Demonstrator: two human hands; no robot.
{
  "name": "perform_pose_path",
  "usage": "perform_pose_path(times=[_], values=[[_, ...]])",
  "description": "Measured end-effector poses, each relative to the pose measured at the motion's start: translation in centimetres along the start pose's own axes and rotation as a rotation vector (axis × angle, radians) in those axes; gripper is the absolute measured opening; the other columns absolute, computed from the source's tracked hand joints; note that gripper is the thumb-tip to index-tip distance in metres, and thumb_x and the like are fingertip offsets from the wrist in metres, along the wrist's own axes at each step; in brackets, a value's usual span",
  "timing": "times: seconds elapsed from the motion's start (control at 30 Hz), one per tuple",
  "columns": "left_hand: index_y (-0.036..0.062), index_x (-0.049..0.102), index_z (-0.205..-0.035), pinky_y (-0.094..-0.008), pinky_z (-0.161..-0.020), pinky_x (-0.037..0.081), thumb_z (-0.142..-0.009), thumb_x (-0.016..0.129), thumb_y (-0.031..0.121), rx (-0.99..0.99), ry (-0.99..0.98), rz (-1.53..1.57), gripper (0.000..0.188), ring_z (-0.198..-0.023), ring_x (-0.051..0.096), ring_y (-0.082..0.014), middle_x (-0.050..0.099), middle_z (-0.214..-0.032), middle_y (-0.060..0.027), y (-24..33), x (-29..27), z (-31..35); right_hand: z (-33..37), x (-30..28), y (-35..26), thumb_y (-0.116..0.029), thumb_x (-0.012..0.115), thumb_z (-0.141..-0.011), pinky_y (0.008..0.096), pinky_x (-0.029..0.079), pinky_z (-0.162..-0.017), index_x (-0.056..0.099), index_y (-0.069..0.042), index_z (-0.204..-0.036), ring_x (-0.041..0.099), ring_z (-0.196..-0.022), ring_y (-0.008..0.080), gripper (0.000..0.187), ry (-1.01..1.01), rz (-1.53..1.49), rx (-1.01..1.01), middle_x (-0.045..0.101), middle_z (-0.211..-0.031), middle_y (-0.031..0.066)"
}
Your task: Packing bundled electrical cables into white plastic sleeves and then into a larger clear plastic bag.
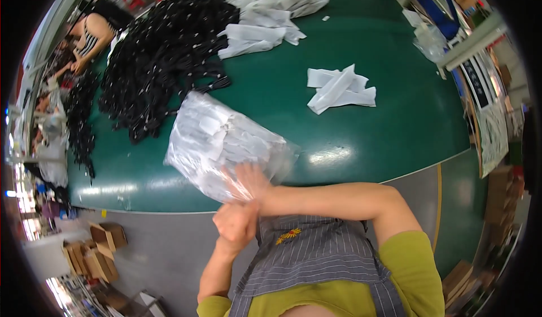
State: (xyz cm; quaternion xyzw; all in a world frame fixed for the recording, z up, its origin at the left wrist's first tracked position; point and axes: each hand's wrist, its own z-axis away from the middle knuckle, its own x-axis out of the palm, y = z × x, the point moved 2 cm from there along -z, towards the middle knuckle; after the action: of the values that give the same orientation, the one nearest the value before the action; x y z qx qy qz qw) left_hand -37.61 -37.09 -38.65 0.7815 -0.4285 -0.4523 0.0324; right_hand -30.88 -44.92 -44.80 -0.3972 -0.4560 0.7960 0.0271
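A clear plastic bag (pixel 195 147) filled with small white packets lies on the near edge of the green table. My left hand (pixel 236 224) is closed in a fist on the gathered near edge of the bag. Across it reaches my right hand (pixel 251 182), laid over the bag's near end with fingers stretched out. That hand is blurred, and I cannot make out whether its fingers are under the film or on top. Right of the bag, a few white sleeve-like packets (pixel 341 88) lie crossed on the table.
A large heap of black cables (pixel 169 46) covers the far left of the green table (pixel 395 125). White packets (pixel 265 18) are piled beside it. Another person (pixel 93 35) sits at the left. Cardboard boxes (pixel 93 255) stand on the floor at left.
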Motion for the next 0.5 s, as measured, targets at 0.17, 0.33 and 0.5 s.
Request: perform_pose_path(times=[0.17, 0.33, 0.5], values=[[0.0013, 0.067, -0.095, -0.0345, -0.053, 0.043, -0.076, 0.072, -0.003, -0.123, -0.114, 0.018, 0.020, -0.055, 0.057, -0.0223, 0.058, -0.064, -0.0054, -0.1, 2.3, -0.2, 1.8, 2.2, 4.1, -0.032, 0.058, -0.086, 0.0541, 0.031, -0.108, 0.052, -0.003, -0.136, 0.035, -0.136, 0.0414, 0.059, 0.546, 0.408, -0.337, 0.045, -0.140, 0.0284], [0.0018, 0.068, -0.099, -0.0355, -0.052, 0.042, -0.076, 0.070, -0.001, -0.183, -0.021, 0.068, 0.023, -0.053, 0.054, -0.0218, 0.057, -0.063, -0.0058, 1.8, 2.6, -0.6, 9.0, -12.8, 10.6, -0.020, 0.069, -0.081, 0.0466, 0.046, -0.093, 0.064, -0.009, -0.116, 0.056, -0.112, 0.0327, 0.037, 0.461, 0.475, -0.213, 0.058, -0.123, 0.0145], [0.0027, 0.067, -0.102, -0.0332, -0.056, 0.043, -0.080, 0.073, 0.004, 0.086, -0.245, 0.334, 0.023, -0.060, 0.056, -0.0211, 0.056, -0.072, -0.0059, 5.2, 11.9, -6.2, 7.5, -17.8, 17.7, -0.006, 0.067, -0.079, 0.0501, 0.033, -0.110, 0.062, -0.005, -0.104, 0.057, -0.106, 0.0295, 0.026, 0.664, 0.631, -0.269, 0.060, -0.107, 0.0127]])
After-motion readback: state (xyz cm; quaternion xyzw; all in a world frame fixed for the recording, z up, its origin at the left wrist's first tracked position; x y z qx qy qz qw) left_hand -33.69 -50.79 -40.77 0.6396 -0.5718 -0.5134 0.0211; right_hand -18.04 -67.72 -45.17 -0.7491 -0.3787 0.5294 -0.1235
